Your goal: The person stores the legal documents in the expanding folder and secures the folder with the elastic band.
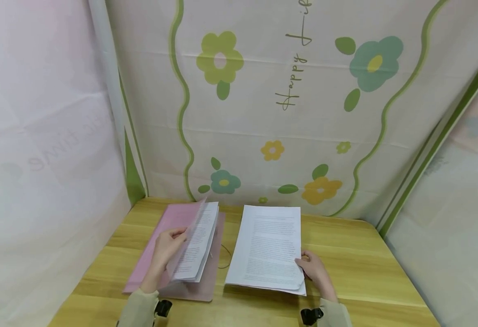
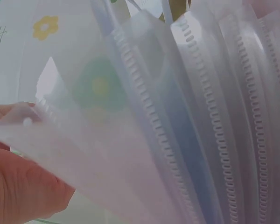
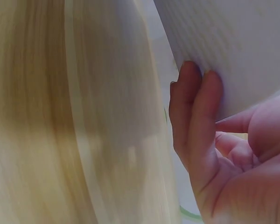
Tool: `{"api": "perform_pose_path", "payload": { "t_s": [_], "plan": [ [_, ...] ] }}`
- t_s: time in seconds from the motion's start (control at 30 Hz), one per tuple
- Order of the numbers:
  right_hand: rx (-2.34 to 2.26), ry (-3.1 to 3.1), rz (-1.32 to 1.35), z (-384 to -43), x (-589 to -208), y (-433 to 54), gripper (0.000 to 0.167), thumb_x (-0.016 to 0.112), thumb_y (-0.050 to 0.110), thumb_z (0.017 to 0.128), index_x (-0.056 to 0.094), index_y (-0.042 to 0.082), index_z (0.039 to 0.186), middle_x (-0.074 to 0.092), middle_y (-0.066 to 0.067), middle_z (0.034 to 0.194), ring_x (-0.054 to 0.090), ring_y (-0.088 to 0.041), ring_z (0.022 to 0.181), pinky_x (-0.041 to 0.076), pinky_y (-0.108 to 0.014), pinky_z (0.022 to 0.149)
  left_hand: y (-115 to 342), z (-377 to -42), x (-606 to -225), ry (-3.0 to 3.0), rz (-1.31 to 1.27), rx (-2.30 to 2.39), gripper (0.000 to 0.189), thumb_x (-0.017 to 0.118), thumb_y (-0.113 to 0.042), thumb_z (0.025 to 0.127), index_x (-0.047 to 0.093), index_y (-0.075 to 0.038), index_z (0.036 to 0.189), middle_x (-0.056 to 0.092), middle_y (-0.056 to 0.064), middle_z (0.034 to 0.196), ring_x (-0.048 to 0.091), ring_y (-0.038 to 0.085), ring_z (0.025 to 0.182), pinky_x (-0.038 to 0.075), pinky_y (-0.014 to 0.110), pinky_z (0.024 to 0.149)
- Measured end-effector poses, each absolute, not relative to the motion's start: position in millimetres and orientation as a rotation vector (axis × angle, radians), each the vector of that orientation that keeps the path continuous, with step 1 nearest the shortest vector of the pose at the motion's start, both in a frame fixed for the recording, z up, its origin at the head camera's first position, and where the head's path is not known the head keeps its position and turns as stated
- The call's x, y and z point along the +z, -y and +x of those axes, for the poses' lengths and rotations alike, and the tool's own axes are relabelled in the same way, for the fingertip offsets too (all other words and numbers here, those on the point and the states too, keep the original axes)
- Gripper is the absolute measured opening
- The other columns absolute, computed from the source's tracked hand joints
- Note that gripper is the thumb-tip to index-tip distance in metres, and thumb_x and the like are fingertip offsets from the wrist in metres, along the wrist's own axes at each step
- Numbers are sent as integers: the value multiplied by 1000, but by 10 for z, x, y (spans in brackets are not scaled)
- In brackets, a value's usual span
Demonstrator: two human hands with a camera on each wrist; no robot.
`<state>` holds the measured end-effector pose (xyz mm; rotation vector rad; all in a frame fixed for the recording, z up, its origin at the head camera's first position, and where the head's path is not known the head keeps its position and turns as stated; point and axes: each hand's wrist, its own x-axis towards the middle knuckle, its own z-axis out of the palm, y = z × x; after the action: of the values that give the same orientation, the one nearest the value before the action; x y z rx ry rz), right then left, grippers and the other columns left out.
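On the left of the table, a pink translucent folder (image 1: 173, 220) lies spread open, with printed pages (image 1: 198, 240) inside it. My left hand (image 1: 166, 247) pinches the edge of a raised pink-tinted leaf of this folder. Seen from the left wrist, the folder's clear pockets (image 2: 196, 93) fan out beside the hand (image 2: 28, 186), their binding edges slotted. A stack of printed paper sheets (image 1: 269, 245) is to the folder's right. The right hand (image 1: 314, 269) grips its right edge near the lower corner, thumb on top; the right wrist view shows fingers (image 3: 205, 107) against the underside.
Both lie on a wooden table (image 1: 345, 254). Between folder and stack is a thin looped cord (image 1: 227, 259). Behind the table hangs a flower-printed fabric wall (image 1: 247, 113), with pale fabric walls on the left (image 1: 51, 204) and right (image 1: 455, 218).
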<state>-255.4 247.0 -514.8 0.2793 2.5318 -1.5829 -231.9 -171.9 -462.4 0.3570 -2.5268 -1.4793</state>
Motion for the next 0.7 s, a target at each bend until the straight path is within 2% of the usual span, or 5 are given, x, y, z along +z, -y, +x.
{"api": "perform_pose_path", "payload": {
  "t_s": [0.1, 0.33, 0.7],
  "plan": [
    [-1603, -2511, 271, -2555, -5147, -2422, 20, 56, 7, 95, 57, -7, 109, 68, -5, 72, 59, -12, 57, 45, -27, 52, 1731, -2323, -4621, 2520, 364, -1503, 36, 63, -19, 89, 72, 1, 117, 76, 17, 107, 67, 18, 97, 46, 21, 76],
    [-1638, -2471, 225, -2583, -5145, -2255, 22, 55, 8, 96, 57, -7, 111, 68, -5, 72, 56, -11, 55, 43, -26, 51, 1754, -2309, -4600, 2487, 395, -1566, 36, 63, -20, 90, 71, 1, 117, 76, 17, 107, 60, 5, 86, 43, 19, 74],
    [-1655, -2439, 188, -2647, -5228, -2018, 18, 55, 5, 95, 58, -7, 109, 65, -5, 69, 50, -9, 49, 41, -24, 49, 1780, -2302, -4591, 2472, 409, -1595, 36, 63, -19, 90, 70, 3, 118, 75, 17, 108, 61, 3, 86, 44, 21, 77]
  ]
}}
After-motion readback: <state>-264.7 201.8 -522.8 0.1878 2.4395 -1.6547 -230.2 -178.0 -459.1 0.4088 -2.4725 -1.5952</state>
